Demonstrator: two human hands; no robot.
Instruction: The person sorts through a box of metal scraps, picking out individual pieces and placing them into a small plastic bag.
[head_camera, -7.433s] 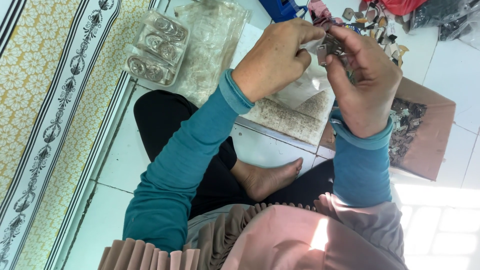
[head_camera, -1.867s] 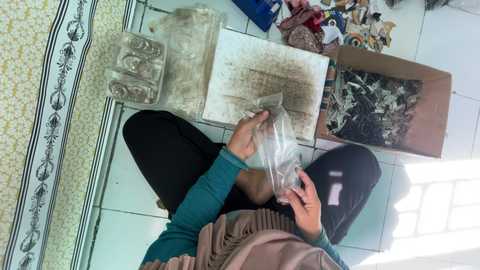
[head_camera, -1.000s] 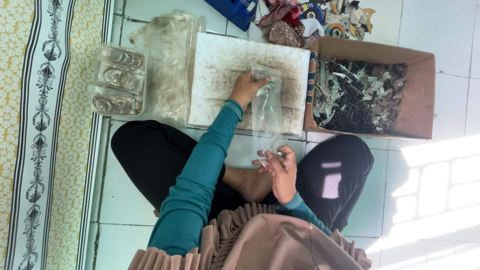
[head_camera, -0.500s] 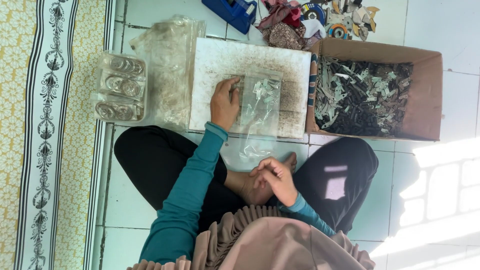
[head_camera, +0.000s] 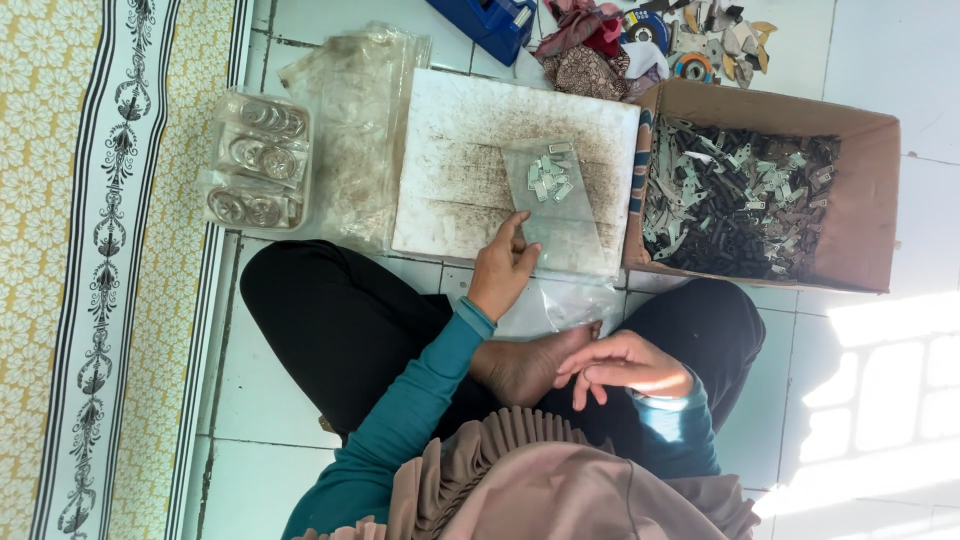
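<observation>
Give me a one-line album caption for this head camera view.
Seated on a tiled floor, a person's left hand presses a clear bag of small metal parts onto a white board beside a cardboard box.

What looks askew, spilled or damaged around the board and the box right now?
Nothing is spilled. The clear bag of small metal pieces lies slightly askew on the stained white board, under the left hand's fingertips. The cardboard box holds its metal parts. The right hand is empty.

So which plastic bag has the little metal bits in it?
The small clear bag lying flat on the white board, touched by the left hand. The big crumpled bags left of the board show no bits.
</observation>
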